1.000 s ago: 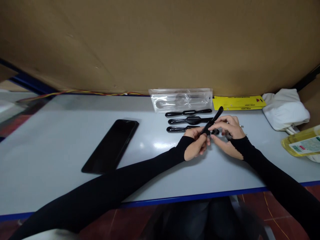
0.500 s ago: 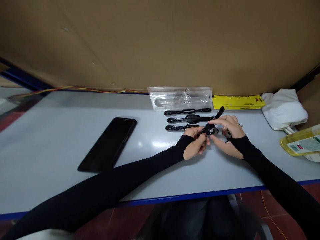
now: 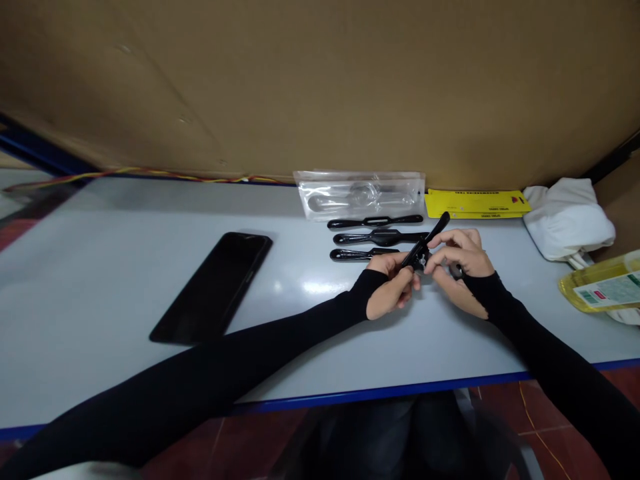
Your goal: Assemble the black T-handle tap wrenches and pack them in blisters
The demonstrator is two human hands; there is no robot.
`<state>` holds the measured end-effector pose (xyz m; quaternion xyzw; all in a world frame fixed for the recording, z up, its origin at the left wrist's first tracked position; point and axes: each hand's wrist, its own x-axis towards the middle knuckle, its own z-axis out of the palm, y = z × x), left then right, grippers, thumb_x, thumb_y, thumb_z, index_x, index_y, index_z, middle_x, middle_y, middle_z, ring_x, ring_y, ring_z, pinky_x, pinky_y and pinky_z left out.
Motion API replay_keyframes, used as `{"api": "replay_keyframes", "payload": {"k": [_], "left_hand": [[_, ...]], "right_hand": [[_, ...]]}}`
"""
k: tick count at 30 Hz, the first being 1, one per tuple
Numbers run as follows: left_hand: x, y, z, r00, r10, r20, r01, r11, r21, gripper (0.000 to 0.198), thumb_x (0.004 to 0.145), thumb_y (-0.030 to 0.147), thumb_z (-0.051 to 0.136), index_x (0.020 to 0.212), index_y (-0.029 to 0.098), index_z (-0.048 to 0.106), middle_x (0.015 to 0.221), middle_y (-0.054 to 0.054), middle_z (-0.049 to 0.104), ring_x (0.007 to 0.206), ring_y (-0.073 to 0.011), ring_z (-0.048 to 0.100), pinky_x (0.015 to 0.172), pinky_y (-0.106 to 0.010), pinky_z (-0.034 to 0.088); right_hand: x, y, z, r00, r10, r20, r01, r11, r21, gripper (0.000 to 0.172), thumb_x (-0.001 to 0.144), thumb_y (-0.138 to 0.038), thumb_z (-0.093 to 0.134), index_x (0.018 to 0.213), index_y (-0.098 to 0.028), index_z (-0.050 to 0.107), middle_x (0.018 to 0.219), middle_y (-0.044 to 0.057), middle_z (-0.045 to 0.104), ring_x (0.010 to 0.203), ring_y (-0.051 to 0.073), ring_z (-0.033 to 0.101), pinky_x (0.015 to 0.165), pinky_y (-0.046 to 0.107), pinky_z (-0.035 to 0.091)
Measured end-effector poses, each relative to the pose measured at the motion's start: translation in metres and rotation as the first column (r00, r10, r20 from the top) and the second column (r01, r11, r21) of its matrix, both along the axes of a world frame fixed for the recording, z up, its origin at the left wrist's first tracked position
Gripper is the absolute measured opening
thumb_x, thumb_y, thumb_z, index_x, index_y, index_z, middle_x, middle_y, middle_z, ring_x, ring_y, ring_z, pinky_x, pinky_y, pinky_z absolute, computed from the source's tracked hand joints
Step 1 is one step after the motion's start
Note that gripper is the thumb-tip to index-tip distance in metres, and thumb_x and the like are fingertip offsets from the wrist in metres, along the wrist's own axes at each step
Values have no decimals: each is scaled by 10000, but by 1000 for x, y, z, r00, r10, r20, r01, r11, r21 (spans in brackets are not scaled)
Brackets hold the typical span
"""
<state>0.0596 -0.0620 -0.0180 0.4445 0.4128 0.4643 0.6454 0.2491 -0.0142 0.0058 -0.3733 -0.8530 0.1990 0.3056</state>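
Observation:
My left hand (image 3: 394,287) is closed around a black two-handled tool (image 3: 437,229), which is tilted with its far handle pointing up and right. My right hand (image 3: 460,263) is at the middle of that tool, its fingers bent and pinched at a small metal part (image 3: 423,261). Behind my left hand lie similar black tools: an upper one (image 3: 375,221), a middle one (image 3: 385,237) and a lower one (image 3: 350,255) partly hidden by the hand. A small round dark part (image 3: 456,271) shows under my right palm.
Clear plastic packaging (image 3: 360,195) and yellow printed cards (image 3: 477,203) lie at the back. A black phone (image 3: 213,287) is on the left of the grey table (image 3: 300,367). On the right are a white cloth bundle (image 3: 570,217) and a bottle of yellow liquid (image 3: 603,283).
My right fingers have drawn closer together at the tool's middle, and a silvery part now shows there. My left hand keeps its hold. The view has shifted slightly.

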Motion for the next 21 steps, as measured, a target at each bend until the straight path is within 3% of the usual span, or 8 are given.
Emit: {"api": "replay_keyframes", "payload": {"k": [2,5,10,13,16,21], "left_hand": [[-1,1,0,1000,4,1,-4,1000,-11,166,890,315,642,888,157,590,528,62,558,302,-57,398,272,-174,235],[-1,1,0,1000,13,2,-13,1000,-13,165,903,317,632,874,164,577,499,70,534,296,-59,386,269,-172,227],[-1,0,0,1000,-4,-5,4,1000,-3,169,902,315,640,881,156,588,527,62,555,305,-52,389,279,-170,247],[0,-1,2,1000,5,-5,-5,1000,-7,157,884,295,649,904,147,600,575,48,591,319,-52,413,289,-174,272],[1,-1,3,1000,-9,-12,9,1000,0,137,876,277,633,898,145,603,562,48,585,319,-55,414,300,-180,283],[0,-1,1,1000,-3,-28,3,1000,5,143,896,297,617,890,156,594,504,62,546,294,-65,381,284,-187,241]], "right_hand": [[-1,-1,1,1000,-13,-15,13,1000,-17,74,869,-222,749,924,-255,787,1138,107,681,1057,273,556,705,344,537],[-4,-3,5,1000,-8,-26,8,1000,3,61,860,-206,746,906,-246,748,1090,101,706,1010,263,569,696,342,527],[-4,-3,6,999,5,-31,-5,1000,5,205,832,-145,729,987,-265,788,1001,76,743,999,263,599,654,321,507],[-1,-1,4,1000,20,-16,-20,1000,12,155,857,-159,743,905,-283,823,991,72,747,991,255,593,664,327,519],[1,0,2,999,36,-2,-36,999,9,260,870,-77,659,797,-277,809,1000,70,734,999,256,577,725,360,536],[-1,0,1,1000,11,-2,-11,1000,23,178,867,-216,766,1030,-266,813,1046,97,691,972,272,561,712,370,531]]}}
